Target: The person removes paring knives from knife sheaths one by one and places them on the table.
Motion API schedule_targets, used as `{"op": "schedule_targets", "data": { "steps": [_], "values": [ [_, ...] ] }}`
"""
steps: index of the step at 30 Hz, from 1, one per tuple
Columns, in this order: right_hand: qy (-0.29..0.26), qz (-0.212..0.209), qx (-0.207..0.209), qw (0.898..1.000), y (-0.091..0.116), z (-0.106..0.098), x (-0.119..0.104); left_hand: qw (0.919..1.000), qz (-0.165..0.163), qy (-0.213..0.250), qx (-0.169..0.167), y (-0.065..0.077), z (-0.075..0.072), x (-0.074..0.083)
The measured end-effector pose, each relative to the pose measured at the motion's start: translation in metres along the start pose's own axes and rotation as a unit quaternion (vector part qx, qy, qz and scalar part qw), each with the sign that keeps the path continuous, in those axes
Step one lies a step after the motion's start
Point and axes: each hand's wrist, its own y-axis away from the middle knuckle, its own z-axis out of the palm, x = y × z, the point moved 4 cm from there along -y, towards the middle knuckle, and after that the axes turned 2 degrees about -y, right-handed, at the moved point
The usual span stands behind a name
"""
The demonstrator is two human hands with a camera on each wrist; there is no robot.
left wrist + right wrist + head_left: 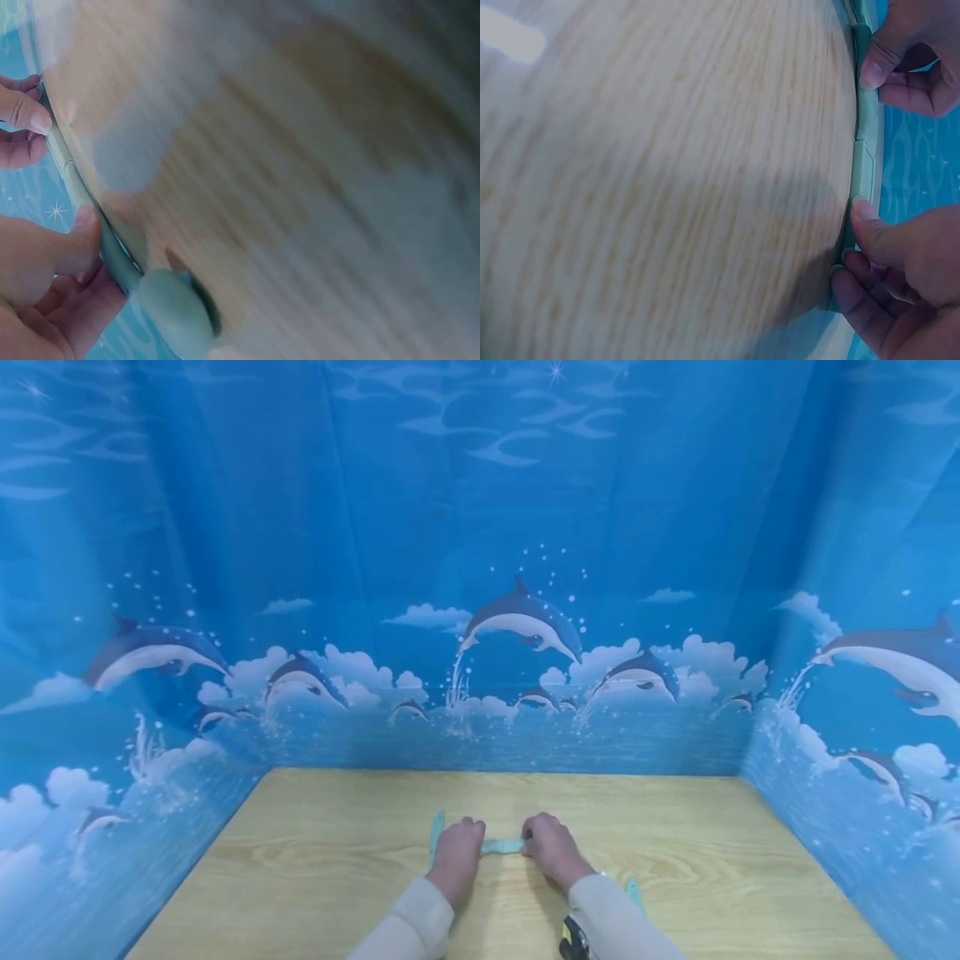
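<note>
Left hand (460,853) and right hand (552,848) both pinched one pale green strip (501,846), which spanned between them at the frame's lower centre, over the tabletop (330,868), while another green piece (633,892) showed beside the right sleeve (617,917).

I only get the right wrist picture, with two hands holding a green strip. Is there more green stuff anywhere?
Observer: Yes, the head view shows another green piece, partly hidden by the right sleeve.
Operator: Ooh! What's on that blue backdrop?
Observer: Leaping dolphins, above the far edge of the table.
Operator: Wow! And what's beside the left hand?
Observer: The left wrist view shows a rounded green end, next to the held green strip.
</note>
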Motion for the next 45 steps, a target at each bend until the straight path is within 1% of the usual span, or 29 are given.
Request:
{"op": "schedule_targets", "data": {
  "steps": [3,6,10,16,23,26,28,31,36,41,45],
  "values": [
    [0.012,-0.002,0.0,1.0,0.001,0.0,-0.001,1.0,0.002,-0.001,0.002,0.001,0.0,-0.001],
    [0.023,-0.005,-0.001,1.0,0.001,0.001,-0.002,0.9999,0.003,-0.008,-0.007,0.002,0.0,0.0],
    [0.027,-0.012,-0.011,1.0,0.003,0.004,-0.003,0.9997,-0.005,-0.017,-0.018,0.004,0.001,0.0],
    [0.04,-0.016,-0.007,0.999,0.004,0.004,-0.003,0.9996,-0.006,-0.022,-0.018,0.005,0.002,0.001],
    [0.023,-0.008,-0.009,1.0,0.004,0.005,-0.001,0.9992,-0.016,-0.025,-0.026,0.005,0.0,0.002],
    [0.017,-0.006,-0.006,1.0,0.005,0.005,0.0,0.9993,-0.018,-0.023,-0.024,0.006,-0.002,0.003],
    [0.018,-0.007,-0.004,1.0,0.006,0.004,-0.001,0.9993,-0.019,-0.023,-0.021,0.007,-0.003,0.004],
    [0.024,-0.009,0.001,1.0,0.008,0.003,-0.001,0.9991,-0.024,-0.023,-0.027,0.008,-0.005,0.004],
    [0.033,-0.014,0.011,0.999,0.01,0.001,-0.003,0.9987,-0.034,-0.009,-0.038,0.01,-0.007,0.005],
    [0.03,-0.014,0.011,0.999,0.012,0.0,-0.005,0.9975,-0.05,0.019,-0.046,0.011,-0.009,0.004],
    [0.029,-0.024,0.011,0.999,0.013,-0.001,-0.006,0.9956,-0.065,0.041,-0.053,0.012,-0.011,0.003]
  ]
}}
